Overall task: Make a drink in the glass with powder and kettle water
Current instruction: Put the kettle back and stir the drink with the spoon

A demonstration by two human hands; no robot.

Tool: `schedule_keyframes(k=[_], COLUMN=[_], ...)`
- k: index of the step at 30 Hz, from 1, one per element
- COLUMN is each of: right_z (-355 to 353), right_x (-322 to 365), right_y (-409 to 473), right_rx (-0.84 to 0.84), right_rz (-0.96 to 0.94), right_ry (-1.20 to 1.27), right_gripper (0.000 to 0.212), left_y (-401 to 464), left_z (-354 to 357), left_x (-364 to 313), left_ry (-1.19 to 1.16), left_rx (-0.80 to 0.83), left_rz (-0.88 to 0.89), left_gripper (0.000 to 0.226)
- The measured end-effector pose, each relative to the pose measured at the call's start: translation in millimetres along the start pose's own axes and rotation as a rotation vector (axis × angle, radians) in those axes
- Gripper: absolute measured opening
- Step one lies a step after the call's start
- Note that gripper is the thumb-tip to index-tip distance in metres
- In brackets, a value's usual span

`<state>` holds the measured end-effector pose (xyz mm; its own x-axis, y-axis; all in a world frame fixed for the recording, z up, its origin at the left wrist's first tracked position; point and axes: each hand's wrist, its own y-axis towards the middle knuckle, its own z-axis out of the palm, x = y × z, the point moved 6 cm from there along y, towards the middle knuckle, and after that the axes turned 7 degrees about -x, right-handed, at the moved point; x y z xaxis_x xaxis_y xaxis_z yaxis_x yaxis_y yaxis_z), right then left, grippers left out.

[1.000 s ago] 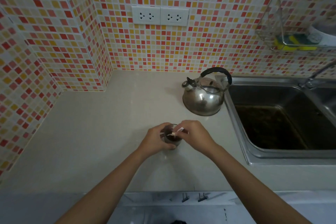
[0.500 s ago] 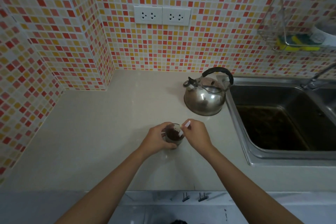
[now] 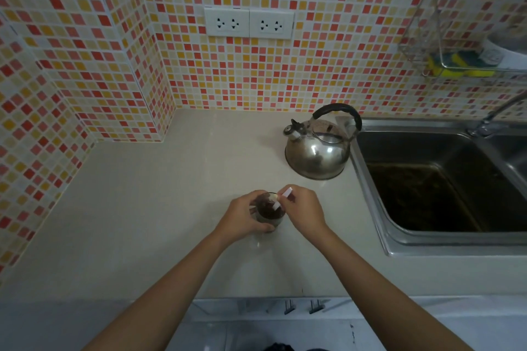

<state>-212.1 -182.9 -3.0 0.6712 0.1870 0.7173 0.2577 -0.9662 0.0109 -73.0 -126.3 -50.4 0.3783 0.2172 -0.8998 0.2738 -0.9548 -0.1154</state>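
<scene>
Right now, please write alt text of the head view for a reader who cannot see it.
On a beige counter, the left hand holds a glass of dark drink while the right hand pinches a white stirrer dipped into it. A steel kettle stands behind, beside a sink, under a mosaic tiled wall.

Only 1 view is given, taken from head height and aimed forward and down across the counter (image 3: 137, 208). The tiled wall (image 3: 313, 71) is faced squarely, the sink (image 3: 370, 179) is caught at right, and both forearms are seen near, entering from the bottom edge
</scene>
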Motion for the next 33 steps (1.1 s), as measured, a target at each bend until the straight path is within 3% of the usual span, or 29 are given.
schedule_keyframes(k=[2, 6, 11, 16, 21, 26, 33], right_z=[-2.8, 5.5, -1.2, 8.1, -0.3, 10.8, 2.9], right_x=[-5.5, 2.4, -3.5, 11.7, 6.1, 14.1, -0.3], right_y=[1.9, -2.3, 1.9, -3.1, 1.4, -5.5, -1.3], right_rx=[-0.026, 0.024, -0.045, 0.048, -0.021, 0.060, -0.010], right_rz=[0.028, 0.016, 0.025, -0.043, -0.051, -0.045, 0.046], right_ry=[-0.064, 0.037, -0.091, 0.005, -0.175, 0.000, -0.022], right_gripper=[0.020, 0.022, 0.023, 0.022, 0.017, 0.020, 0.033], left_y=[-0.3, -0.1, 0.5, -0.6, 0.1, 0.4, 2.8], left_z=[0.5, -0.6, 0.8, -0.6, 0.2, 0.1, 1.6], left_x=[-0.2, -0.1, -0.8, 0.1, -0.3, 1.1, 5.3], left_ry=[-0.006, -0.019, -0.006, -0.012, -0.002, -0.006, 0.003], left_rx=[0.001, 0.001, 0.004, 0.006, 0.009, 0.000, 0.002], left_rz=[-0.003, 0.001, -0.005, 0.015, 0.015, 0.029, 0.005], left_gripper=[0.076, 0.076, 0.077, 0.075, 0.078, 0.075, 0.079])
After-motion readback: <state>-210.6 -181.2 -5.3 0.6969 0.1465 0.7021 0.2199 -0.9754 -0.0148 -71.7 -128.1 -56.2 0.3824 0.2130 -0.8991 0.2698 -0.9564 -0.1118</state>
